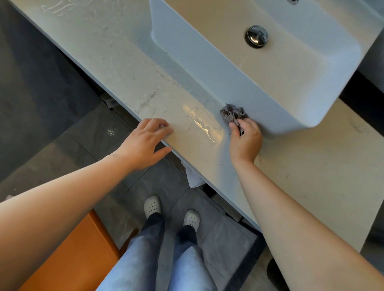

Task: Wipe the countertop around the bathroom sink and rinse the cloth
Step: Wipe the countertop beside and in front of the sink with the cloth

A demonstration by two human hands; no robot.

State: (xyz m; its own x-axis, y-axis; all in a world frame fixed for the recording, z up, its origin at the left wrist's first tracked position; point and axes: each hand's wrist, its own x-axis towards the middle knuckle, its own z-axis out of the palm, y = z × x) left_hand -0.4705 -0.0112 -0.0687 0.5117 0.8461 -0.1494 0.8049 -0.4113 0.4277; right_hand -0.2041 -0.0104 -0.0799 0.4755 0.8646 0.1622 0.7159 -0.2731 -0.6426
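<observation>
A pale marble-look countertop (116,62) carries a white rectangular vessel sink (199,68) with a chrome drain plug (256,36). My right hand (246,139) is shut on a crumpled grey cloth (232,113), pressing it on the countertop against the sink's front wall near its corner. My left hand (145,139) rests on the countertop's front edge, fingers on top and thumb hanging over the edge, holding nothing. A wet sheen (202,126) shows on the counter between my hands.
A white towel (194,178) hangs under the counter's front edge. Dark grey floor tiles (41,103) lie below, with my feet in white clogs (152,205). An orange object (68,263) stands at the lower left. A chrome tap's base (293,1) shows at the top.
</observation>
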